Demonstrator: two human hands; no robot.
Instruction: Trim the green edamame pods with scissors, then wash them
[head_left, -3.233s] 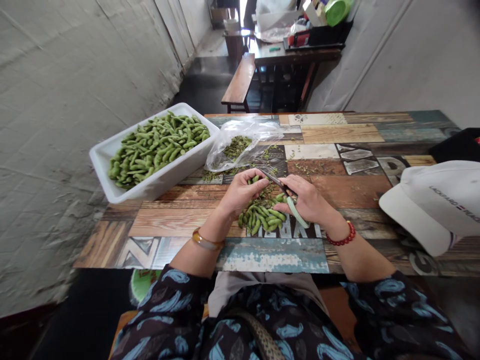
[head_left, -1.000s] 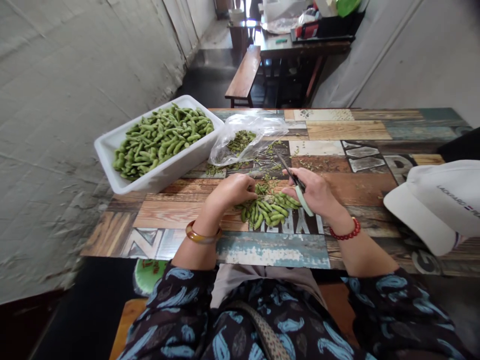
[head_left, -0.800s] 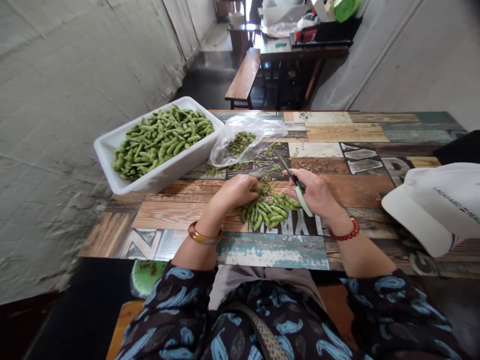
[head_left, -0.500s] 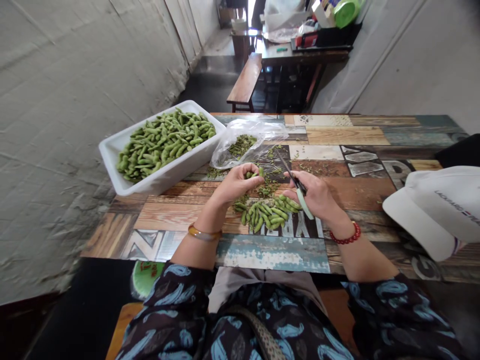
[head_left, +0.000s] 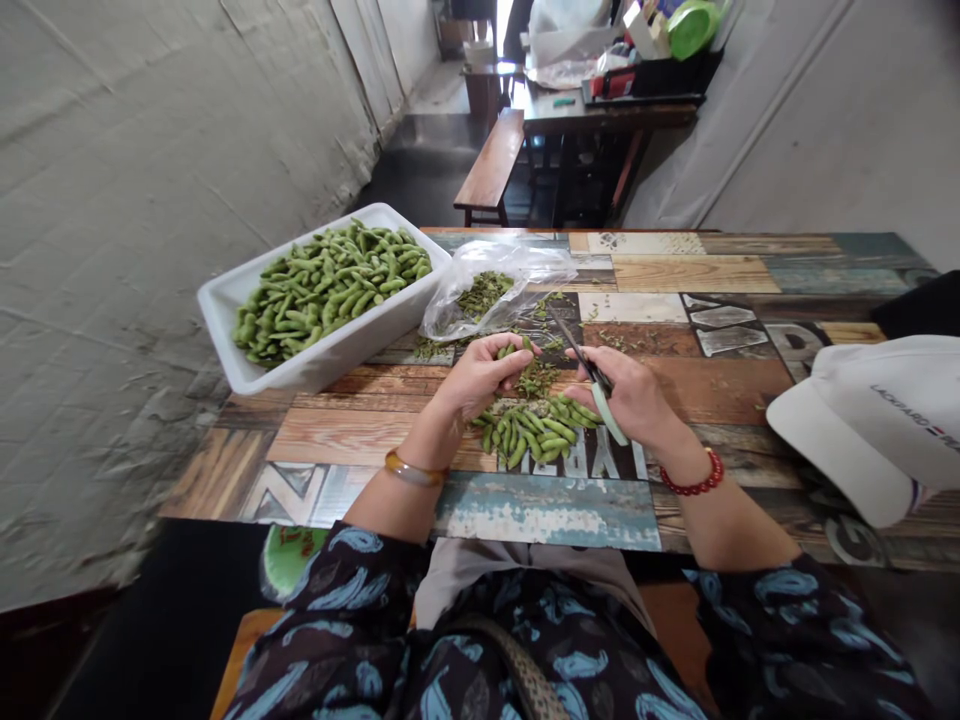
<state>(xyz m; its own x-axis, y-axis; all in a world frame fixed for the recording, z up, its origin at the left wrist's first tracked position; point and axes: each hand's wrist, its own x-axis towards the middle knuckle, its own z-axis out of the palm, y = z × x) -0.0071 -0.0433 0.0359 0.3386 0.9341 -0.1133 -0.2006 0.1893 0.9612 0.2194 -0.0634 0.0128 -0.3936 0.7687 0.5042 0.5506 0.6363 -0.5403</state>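
Observation:
My left hand (head_left: 480,375), with an amber bangle at the wrist, is closed round green pods (head_left: 527,345) above the trimmings. To its right, my right hand (head_left: 626,392) grips scissors (head_left: 609,410) with pale green handles; the dark blades point up and to the left. Between and below the hands lies a pile of loose green pods (head_left: 517,436) on the patchwork-patterned table (head_left: 360,430). Small green trimmings (head_left: 537,380) are scattered behind that pile. A white tub (head_left: 330,362) full of pods stands at the left.
A clear plastic bag (head_left: 442,312) with trimmings lies beside the tub. At the right edge rests a white cap (head_left: 847,430). Beyond the table stand a wooden bench (head_left: 491,160) and another table with a dark tray (head_left: 652,82). A rough wall (head_left: 150,250) runs along the left.
My left hand has shifted slightly right, towards the scissors, with the pods still in it. My right hand has barely moved.

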